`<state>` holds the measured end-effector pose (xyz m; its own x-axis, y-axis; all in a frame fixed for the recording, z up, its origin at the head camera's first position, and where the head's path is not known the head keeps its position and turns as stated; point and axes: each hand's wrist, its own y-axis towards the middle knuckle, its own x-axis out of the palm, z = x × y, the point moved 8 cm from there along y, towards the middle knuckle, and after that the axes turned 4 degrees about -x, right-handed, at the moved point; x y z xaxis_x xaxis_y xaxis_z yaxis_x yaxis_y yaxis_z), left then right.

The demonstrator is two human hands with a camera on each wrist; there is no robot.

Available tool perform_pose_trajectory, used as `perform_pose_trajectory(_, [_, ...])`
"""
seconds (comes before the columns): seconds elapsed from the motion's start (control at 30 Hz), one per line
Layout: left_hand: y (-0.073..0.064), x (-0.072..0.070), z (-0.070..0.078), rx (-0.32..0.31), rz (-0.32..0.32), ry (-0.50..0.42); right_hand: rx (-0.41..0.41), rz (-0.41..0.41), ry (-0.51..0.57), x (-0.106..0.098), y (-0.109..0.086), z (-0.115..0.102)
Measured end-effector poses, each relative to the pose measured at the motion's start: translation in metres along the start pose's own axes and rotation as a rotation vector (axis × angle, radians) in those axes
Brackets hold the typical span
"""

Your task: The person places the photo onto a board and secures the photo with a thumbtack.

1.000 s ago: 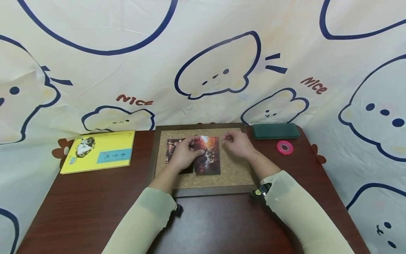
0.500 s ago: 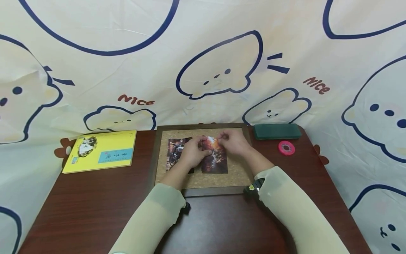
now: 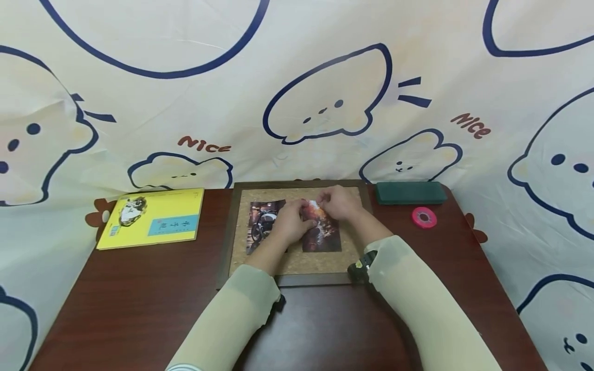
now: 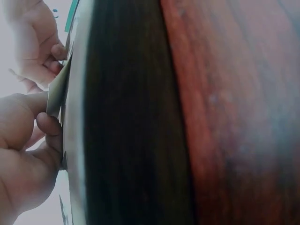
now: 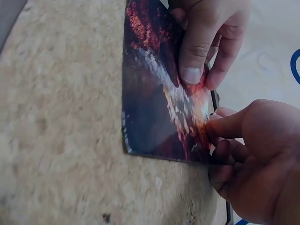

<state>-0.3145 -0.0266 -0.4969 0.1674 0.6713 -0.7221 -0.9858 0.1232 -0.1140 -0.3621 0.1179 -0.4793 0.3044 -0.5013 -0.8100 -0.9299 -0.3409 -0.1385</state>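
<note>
My left hand [image 3: 290, 222] holds the left edge of a reddish photo print [image 3: 321, 238], its thumb lying on the picture in the right wrist view. The print rests on a framed corkboard [image 3: 297, 266]; its upper part lifts off the cork in the left wrist view. At the top edge my right hand [image 3: 341, 202] has its fingertips pinched together against the print [image 5: 159, 112]. What they pinch is mostly hidden; it seems a small pin. A second photo print, showing a motorcycle [image 3: 260, 222], lies on the cork to the left, partly behind the left hand.
On the dark wooden table [image 3: 139, 299], a yellow book [image 3: 176, 206] lies left of the board. A dark green case [image 3: 410, 192] and a pink round container [image 3: 424, 217] sit to its right. Behind stands a patterned cloth backdrop [image 3: 250, 103].
The left hand has slid the reddish print a little right, away from the motorcycle print. My right hand has come in from the right to the print's top edge.
</note>
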Motion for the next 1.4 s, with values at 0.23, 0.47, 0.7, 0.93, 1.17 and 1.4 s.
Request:
perform_pose_trajectory(0.23, [0.001,0.001,-0.002,0.008,0.006,0.011,-0.002,-0.026,-0.007,0.004,0.005,-0.003])
perform_pose_trajectory(0.47, [-0.001,0.002,0.0,0.005,-0.005,0.001,0.027,-0.034,-0.017,0.005,0.008,-0.002])
perform_pose_trajectory(0.7, [-0.001,0.005,-0.001,-0.002,-0.001,0.005,0.021,-0.05,-0.071,0.002,0.013,-0.004])
perform_pose_trajectory(0.93, [-0.002,0.003,-0.001,-0.001,0.01,0.01,0.07,-0.042,-0.007,0.002,0.016,0.001])
perform_pose_trajectory(1.17, [-0.003,0.001,-0.001,-0.01,0.008,0.0,0.074,-0.023,-0.028,0.003,0.017,-0.002])
perform_pose_trajectory(1.4, [-0.003,0.001,-0.002,0.005,0.01,0.001,0.008,0.004,0.022,0.007,0.017,0.002])
